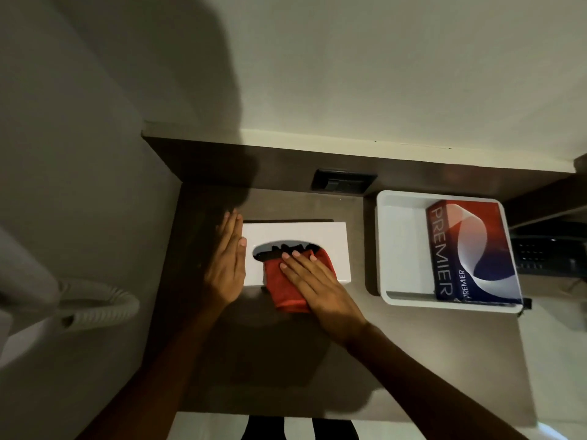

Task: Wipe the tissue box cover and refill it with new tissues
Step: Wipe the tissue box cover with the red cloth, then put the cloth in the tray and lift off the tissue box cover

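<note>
I'm looking down at the brown bench (413, 360), and the white tissue box cover (301, 236) lies flat near its middle toward the left edge, glossy and rectangular, with a dark oval slot in its top. My right hand (320, 281) presses a folded red cloth (287, 287) onto the cover's near half, fingers (293, 260) flat and slightly spread, not curled around anything. The cloth hangs over the cover's front edge. My left hand (227, 262) lies open against the cover's left end, fingers together and straight. Toward the bench's right edge, a white tray (400, 246) holds a red and blue Premier tissue box (470, 249), propped against its right wall.
</note>
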